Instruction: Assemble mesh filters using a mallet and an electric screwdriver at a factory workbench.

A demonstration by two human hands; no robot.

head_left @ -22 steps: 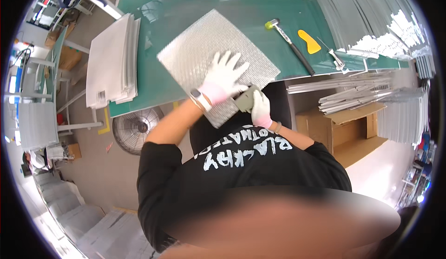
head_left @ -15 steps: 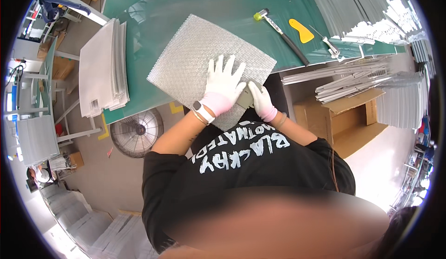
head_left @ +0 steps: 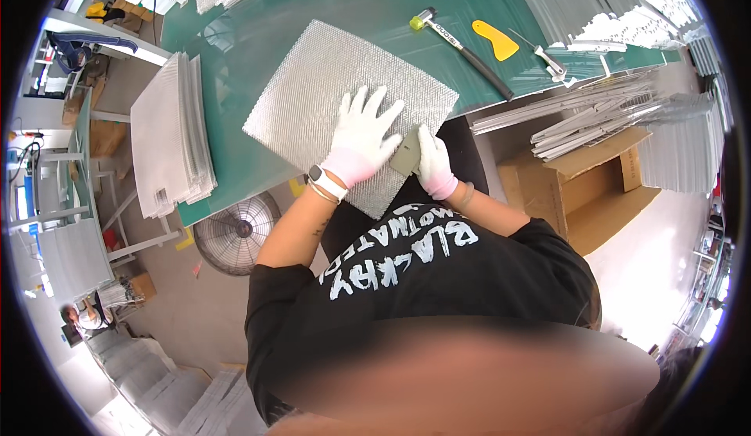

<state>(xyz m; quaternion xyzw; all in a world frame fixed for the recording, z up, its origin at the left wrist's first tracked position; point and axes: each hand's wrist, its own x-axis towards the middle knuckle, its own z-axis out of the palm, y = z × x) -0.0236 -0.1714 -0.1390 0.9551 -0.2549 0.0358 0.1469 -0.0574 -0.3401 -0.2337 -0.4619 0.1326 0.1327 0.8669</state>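
A silver, fine-mesh square panel (head_left: 301, 80) lies turned cornerwise, partly on the green table and partly over its front edge toward my body. My left hand (head_left: 363, 132), in a white glove with a pink cuff, rests flat on the mesh with its fingers spread. Close to the panel's right-hand edge, my right hand (head_left: 435, 163), gloved alike, has its fingers together against a flat grey-green piece (head_left: 406, 156). That piece lies over the mesh near the edge. How the right thumb grips it is partly hidden.
On the green table (head_left: 250, 37) lie a mallet (head_left: 468, 56), a yellow scraper (head_left: 496, 41) and a white-handled tool (head_left: 552, 66). Mesh sheets (head_left: 168, 131) are stacked at left. Metal strips (head_left: 587, 115) and an open cardboard box (head_left: 587, 193) stand at right; a floor fan (head_left: 238, 232) is below left.
The whole view has shifted slightly. My left hand stays spread on the mesh, a little farther left. My right hand has shifted slightly away from it, and more of the grey-green piece shows.
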